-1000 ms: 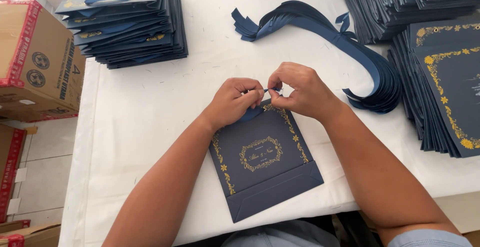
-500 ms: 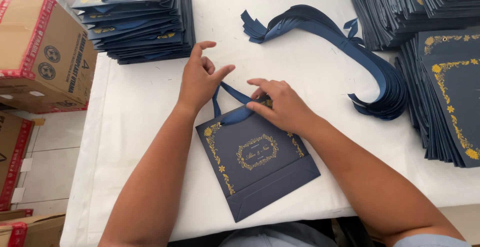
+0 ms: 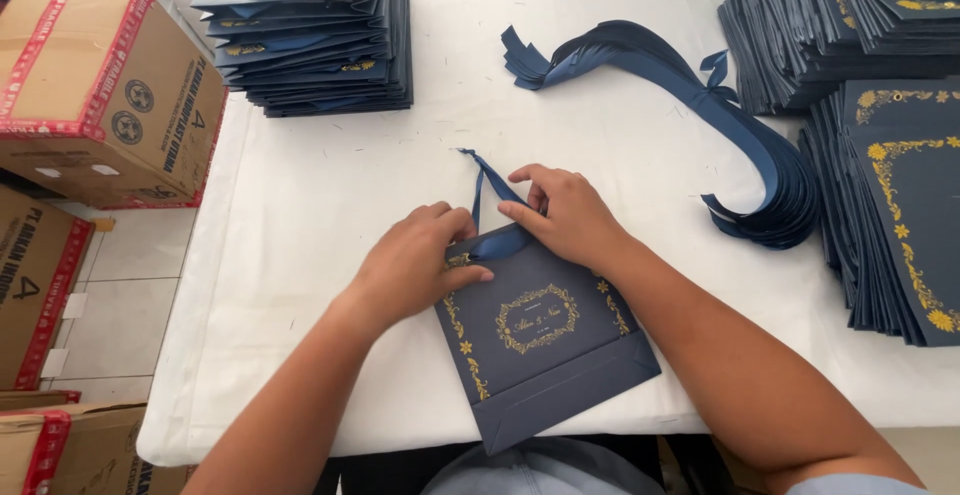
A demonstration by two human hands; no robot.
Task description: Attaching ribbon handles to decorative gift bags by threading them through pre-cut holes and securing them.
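Observation:
A flat navy paper bag (image 3: 545, 350) with gold floral print lies on the white table (image 3: 320, 205) in front of me. A blue ribbon (image 3: 487, 187) runs from its top edge away across the table. My left hand (image 3: 415, 260) presses on the bag's top left corner, thumb on the ribbon's base. My right hand (image 3: 562, 213) rests on the top right edge, its fingers pinching the ribbon where it meets the bag.
A stack of finished navy bags with ribbon handles (image 3: 310, 35) sits at the far left. Stacks of flat navy bags (image 3: 880, 155) fill the right side. A bundle of blue ribbons (image 3: 720, 115) curves across the middle right. Cardboard boxes (image 3: 100, 95) stand left of the table.
My left hand, raised off the bag half a second ago, has come back down onto its top left corner. The ribbon now lies stretched out beyond the bag's top edge.

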